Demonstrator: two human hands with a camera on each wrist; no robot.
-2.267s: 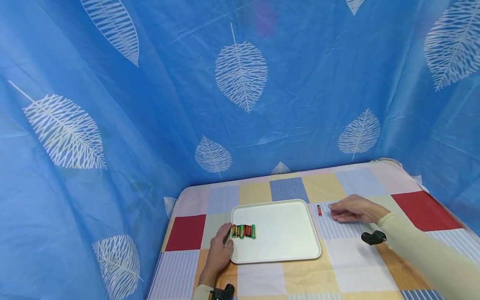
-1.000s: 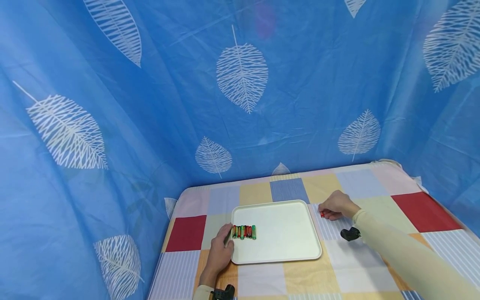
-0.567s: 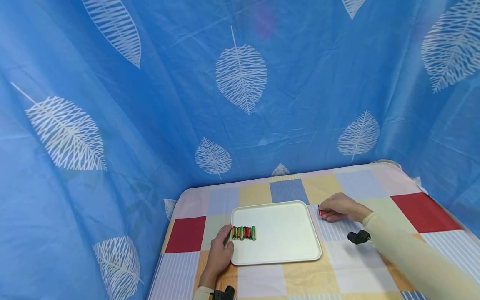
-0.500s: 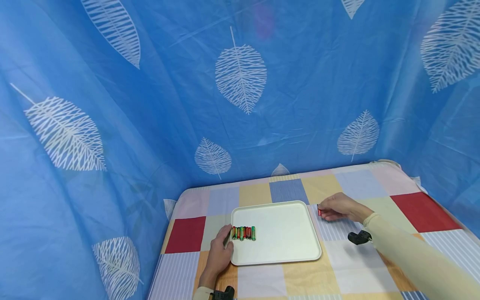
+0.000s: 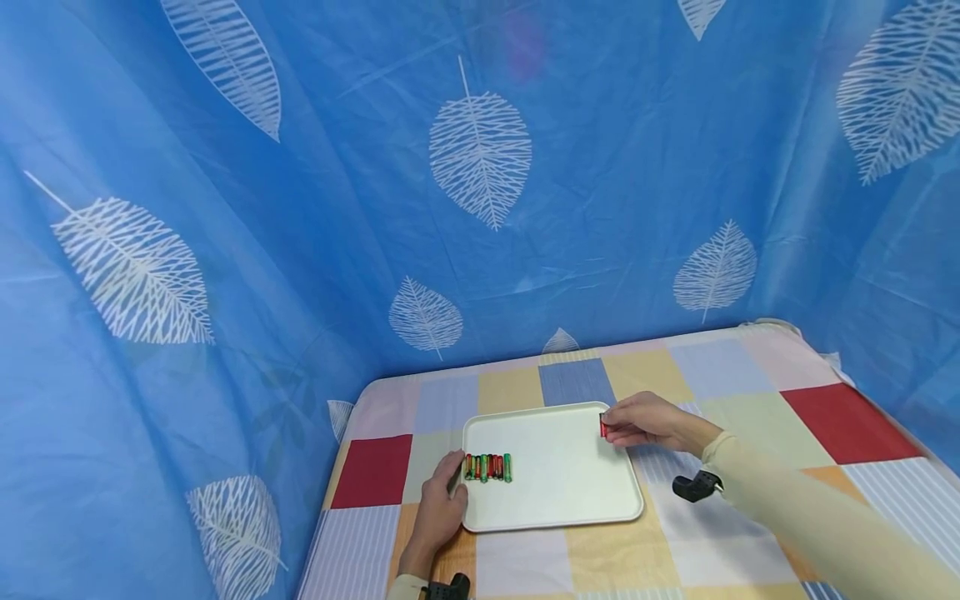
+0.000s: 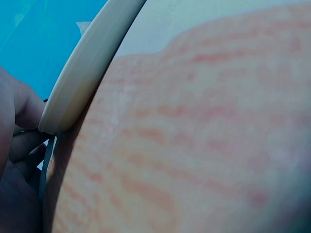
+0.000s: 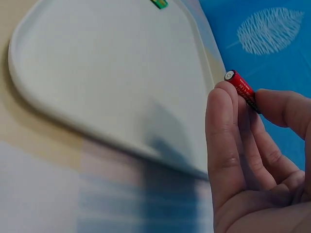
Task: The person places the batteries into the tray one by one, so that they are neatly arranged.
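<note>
My right hand [image 5: 647, 419] pinches a red and black battery [image 7: 242, 90] between thumb and fingertips. In the head view this battery is over the right edge of a white tray [image 5: 562, 492], near its far corner; in the right wrist view it is raised above the tray, printed side showing. Along the tray's left side, several red and green batteries [image 5: 487, 467] lie side by side in a row. My left hand [image 5: 437, 508] rests against the tray's left rim, fingers extended along it; the left wrist view shows its fingers right at the rim [image 6: 73, 82].
A patchwork cloth [image 5: 525, 558] covers the table around the tray. Blue curtains [image 5: 337, 208] with white leaf prints hang behind and at both sides. One green battery end [image 7: 159, 4] shows at the top of the right wrist view.
My right hand has reached the single red battery on the cloth right of the tray, picked it up and carried it left over the tray's edge. The left hand stays put.
</note>
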